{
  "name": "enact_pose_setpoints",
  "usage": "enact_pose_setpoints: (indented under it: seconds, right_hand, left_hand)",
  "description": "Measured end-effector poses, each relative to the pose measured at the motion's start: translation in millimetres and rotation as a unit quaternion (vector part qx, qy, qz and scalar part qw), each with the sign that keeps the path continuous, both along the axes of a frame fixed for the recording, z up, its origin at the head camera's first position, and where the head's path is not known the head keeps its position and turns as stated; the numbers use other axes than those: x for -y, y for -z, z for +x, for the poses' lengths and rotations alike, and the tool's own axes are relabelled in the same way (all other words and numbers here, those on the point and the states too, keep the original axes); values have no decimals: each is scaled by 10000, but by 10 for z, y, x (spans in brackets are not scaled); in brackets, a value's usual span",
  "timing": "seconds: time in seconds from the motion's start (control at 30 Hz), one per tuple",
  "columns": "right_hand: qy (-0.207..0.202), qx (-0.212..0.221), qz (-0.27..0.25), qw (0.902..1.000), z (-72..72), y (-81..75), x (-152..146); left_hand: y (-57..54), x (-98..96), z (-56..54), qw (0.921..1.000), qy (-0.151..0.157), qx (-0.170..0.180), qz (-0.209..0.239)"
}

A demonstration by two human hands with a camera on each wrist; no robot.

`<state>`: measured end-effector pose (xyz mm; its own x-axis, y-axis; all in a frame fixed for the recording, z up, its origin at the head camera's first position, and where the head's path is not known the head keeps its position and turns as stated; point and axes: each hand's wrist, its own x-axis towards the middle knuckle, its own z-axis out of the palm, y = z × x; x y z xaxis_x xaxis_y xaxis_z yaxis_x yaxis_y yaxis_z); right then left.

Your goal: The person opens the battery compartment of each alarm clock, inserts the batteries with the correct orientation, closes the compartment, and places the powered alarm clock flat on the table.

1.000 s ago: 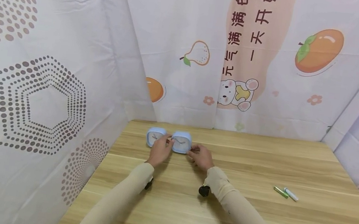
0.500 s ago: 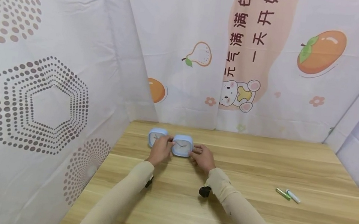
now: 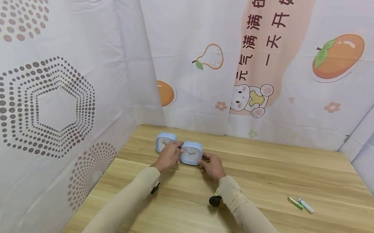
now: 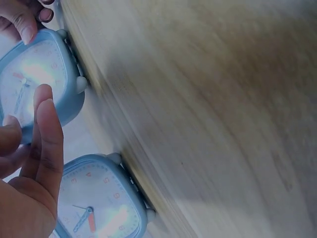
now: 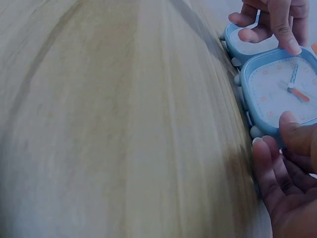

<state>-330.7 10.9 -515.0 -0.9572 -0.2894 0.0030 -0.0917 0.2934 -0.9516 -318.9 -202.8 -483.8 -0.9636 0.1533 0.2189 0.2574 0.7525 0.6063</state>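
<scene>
Two light-blue alarm clocks stand at the back left of the table in the head view. My left hand is at the left side of the right-hand alarm clock, thumb on its front edge and fingers reaching into the gap between the clocks. My right hand grips that clock's right side, thumb at the front rim. Behind my left hand, the other alarm clock is partly covered. In the left wrist view its dial shows below my fingers.
A green battery-like cylinder and a whitish one lie together on the right of the wooden table. A printed curtain hangs behind the table, and a patterned one runs along the left.
The right-hand clock has come slightly toward me, with both hands on it, and now stands a little nearer than the other clock. The view has shifted slightly.
</scene>
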Motion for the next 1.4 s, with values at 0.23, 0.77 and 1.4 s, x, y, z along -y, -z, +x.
enact_pose_setpoints:
  seconds: [0.23, 0.77, 1.4]
  right_hand:
    - [2, -215, 104, 9997, 3, 12, -141]
    - [-225, -417, 63, 9989, 162, -26, -566]
    - [-258, -1009, 1012, 9894, 399, -75, -1069]
  left_hand:
    - [-39, -69, 17, 9978, 288, 192, 567]
    - [-13, -317, 139, 9930, 942, -13, 711]
    - [-22, -657, 276, 9892, 1383, -454, 198]
